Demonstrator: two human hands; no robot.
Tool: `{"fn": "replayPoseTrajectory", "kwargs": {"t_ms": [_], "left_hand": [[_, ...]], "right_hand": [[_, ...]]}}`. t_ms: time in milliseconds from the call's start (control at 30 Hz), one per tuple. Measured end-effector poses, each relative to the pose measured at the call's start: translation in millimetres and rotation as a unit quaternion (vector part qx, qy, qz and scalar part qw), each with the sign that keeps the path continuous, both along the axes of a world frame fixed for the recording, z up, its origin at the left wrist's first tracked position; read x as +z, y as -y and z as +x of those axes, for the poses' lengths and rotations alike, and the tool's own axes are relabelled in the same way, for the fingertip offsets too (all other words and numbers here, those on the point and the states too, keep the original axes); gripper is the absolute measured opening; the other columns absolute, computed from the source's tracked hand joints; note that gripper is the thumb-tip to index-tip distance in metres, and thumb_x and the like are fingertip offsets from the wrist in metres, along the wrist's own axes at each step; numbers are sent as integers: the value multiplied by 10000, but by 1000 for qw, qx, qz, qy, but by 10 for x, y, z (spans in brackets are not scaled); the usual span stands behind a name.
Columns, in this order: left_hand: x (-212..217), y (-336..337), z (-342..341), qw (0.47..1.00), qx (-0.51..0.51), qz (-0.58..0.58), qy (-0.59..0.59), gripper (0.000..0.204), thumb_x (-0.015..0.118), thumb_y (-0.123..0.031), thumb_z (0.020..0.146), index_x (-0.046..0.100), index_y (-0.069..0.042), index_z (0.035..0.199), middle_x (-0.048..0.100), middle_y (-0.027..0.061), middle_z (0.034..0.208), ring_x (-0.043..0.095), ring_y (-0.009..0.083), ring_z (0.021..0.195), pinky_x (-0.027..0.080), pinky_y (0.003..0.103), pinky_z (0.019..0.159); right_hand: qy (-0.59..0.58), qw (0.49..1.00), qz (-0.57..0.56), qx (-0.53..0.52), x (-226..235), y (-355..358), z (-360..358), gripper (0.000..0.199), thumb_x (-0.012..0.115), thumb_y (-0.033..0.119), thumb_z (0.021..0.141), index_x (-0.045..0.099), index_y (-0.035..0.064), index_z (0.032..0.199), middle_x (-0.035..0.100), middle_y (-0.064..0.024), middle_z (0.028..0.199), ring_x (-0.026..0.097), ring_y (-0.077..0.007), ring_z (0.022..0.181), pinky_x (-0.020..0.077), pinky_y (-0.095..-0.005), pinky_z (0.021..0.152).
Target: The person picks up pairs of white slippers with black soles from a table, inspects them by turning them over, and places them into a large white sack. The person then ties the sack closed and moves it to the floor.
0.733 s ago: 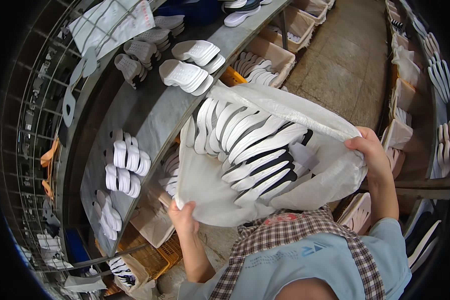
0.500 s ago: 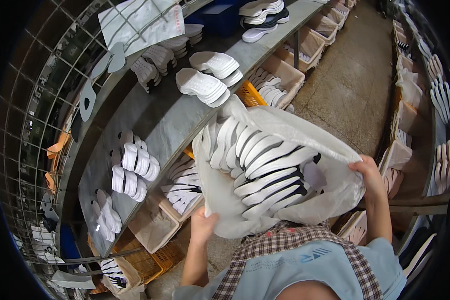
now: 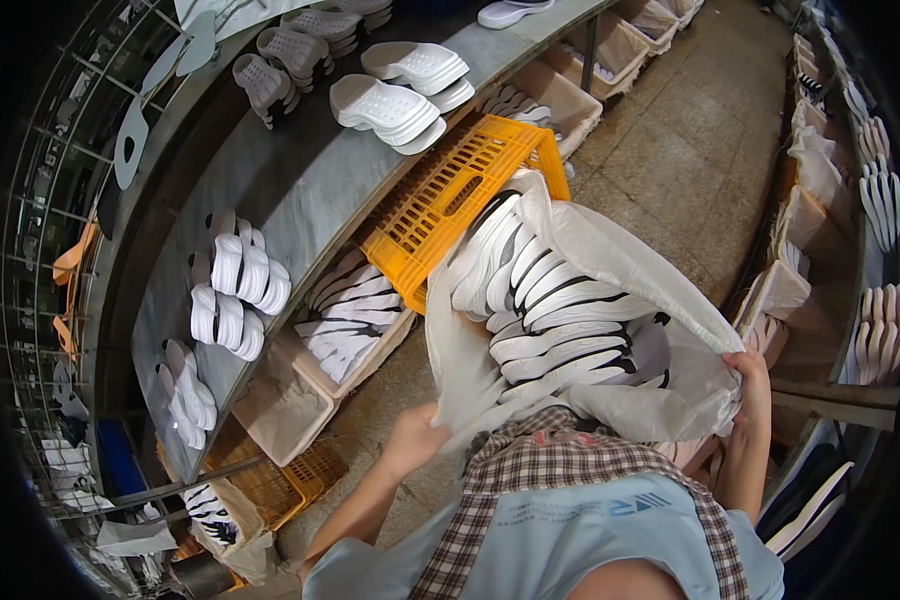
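A long grey worktop [image 3: 300, 185] carries stacks of white slippers [image 3: 390, 100], grey slippers [image 3: 270, 75] and rows of white soles [image 3: 235, 290]. On the tiled floor [image 3: 690, 140] beneath stand an orange plastic crate [image 3: 450, 205] and sole-filled cardboard boxes [image 3: 345, 330].

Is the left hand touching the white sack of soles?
Touching. The head view shows the left hand gripping the white sack at its lower left edge, fabric bunched in the fingers.

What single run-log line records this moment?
left hand: grips sack edge | right hand: grips sack edge | sack: holds shoe soles | below: yellow crate
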State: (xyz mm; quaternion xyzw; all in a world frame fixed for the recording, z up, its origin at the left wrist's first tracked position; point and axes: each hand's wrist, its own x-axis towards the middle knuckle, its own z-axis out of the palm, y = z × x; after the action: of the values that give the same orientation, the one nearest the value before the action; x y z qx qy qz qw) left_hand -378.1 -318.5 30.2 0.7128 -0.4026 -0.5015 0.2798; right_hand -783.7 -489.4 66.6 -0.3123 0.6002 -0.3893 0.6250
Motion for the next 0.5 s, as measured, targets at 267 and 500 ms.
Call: {"fn": "replayPoseTrajectory", "kwargs": {"t_ms": [267, 500], "left_hand": [[593, -373, -388, 997, -35, -4, 70, 99, 571, -16, 751, 620, 5, 834, 589, 64, 652, 527, 93, 596, 440, 266, 545], [779, -646, -273, 989, -37, -80, 118, 50, 533, 17, 730, 577, 22, 754, 560, 21, 642, 489, 75, 596, 415, 249, 540]], "right_hand": [[37, 998, -43, -1, -58, -326, -657, 323, 512, 70, 726, 578, -84, 1003, 640, -120, 874, 614, -173, 711, 489, -261, 668], [136, 983, -118, -21, -175, -821, -710, 367, 525, 68, 728, 565, -96, 1054, 642, -130, 888, 624, -181, 728, 495, -264, 681]]}}
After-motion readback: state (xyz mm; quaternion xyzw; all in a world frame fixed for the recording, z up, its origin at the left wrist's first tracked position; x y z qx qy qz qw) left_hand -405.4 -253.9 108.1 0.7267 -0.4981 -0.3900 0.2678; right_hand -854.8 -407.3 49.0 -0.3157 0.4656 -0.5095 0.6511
